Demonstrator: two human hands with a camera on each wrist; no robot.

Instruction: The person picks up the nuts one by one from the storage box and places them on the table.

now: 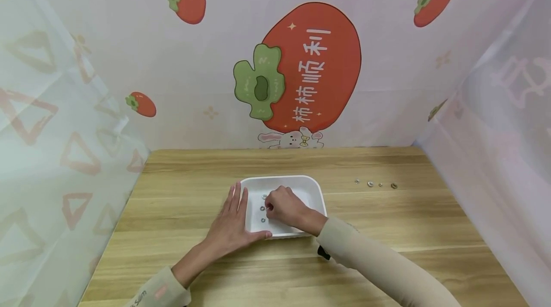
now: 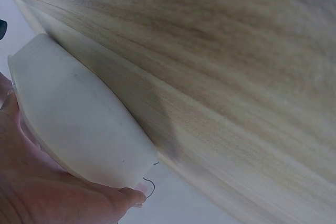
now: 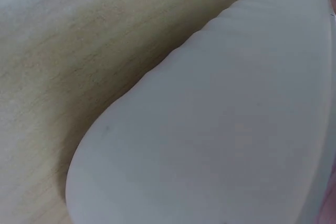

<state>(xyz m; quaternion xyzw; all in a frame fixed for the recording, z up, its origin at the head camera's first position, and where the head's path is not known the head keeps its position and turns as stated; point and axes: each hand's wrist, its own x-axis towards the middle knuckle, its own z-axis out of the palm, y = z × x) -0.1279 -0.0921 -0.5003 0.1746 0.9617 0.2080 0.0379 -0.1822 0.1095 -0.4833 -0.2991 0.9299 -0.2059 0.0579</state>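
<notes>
Below: wood-grain table [image 1: 387, 216] | behind: fruit-print backdrop [image 1: 219, 53] | left hand [image 1: 230, 225] against tray [image 1: 303, 197]

Smooth, matt plastic is seen in the tray [image 1: 306, 194], and shiny metal in the small rings [image 1: 262, 208]. Streaked wood grain is shown by the table [image 1: 400, 221], matt cloth by the sleeves [image 1: 379, 257].

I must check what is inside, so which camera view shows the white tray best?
The head view: it shows the white tray from above, with three small metal rings inside, though the right hand hides part. The left wrist and right wrist views mainly show its outer wall, not its floor.
</notes>
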